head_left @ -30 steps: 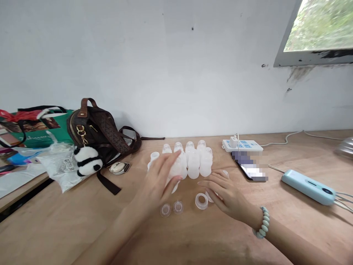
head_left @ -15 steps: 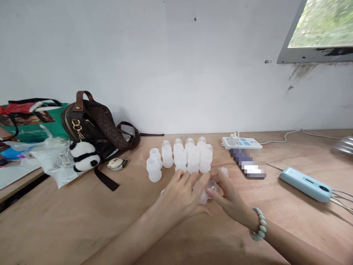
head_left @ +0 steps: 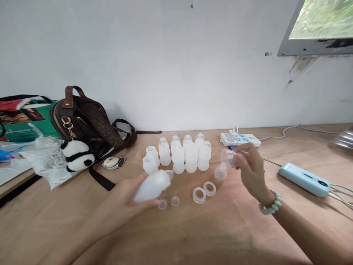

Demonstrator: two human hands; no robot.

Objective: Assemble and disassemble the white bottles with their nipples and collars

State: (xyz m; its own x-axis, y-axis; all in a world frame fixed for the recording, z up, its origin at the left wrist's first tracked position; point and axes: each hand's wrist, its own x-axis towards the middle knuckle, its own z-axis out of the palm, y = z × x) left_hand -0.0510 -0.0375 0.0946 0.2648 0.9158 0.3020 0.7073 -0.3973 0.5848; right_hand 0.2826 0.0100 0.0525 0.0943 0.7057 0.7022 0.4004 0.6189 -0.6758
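My left hand (head_left: 138, 198) is wrapped round a milky-white baby bottle (head_left: 153, 186), tilted with its teat end to the right. Between the fingers of my right hand (head_left: 249, 165) is a clear dome cap (head_left: 227, 157), blurred by motion, just above another clear cap (head_left: 220, 173) on the table. Two clear screw rings (head_left: 199, 195) lie in front of that cap. Near my left fingertips are two clear teats (head_left: 175, 201). Behind, several bottles with domed caps (head_left: 191, 160) stand in a cluster, and two open-necked bottles (head_left: 150, 164) stand at their left.
On the left are a brown backpack (head_left: 91, 121) with a panda plush (head_left: 77, 156), a plastic bag (head_left: 45, 158) and a watch (head_left: 113, 162). A power strip (head_left: 245, 140), partly hidden phone and light-blue device (head_left: 305, 179) with cables are on the right. A wall rises behind the wooden table (head_left: 193, 235).
My hands have parted from the middle. The left has moved left with the bottle, the right up and right with a clear cap. Rings and teats they covered now show.
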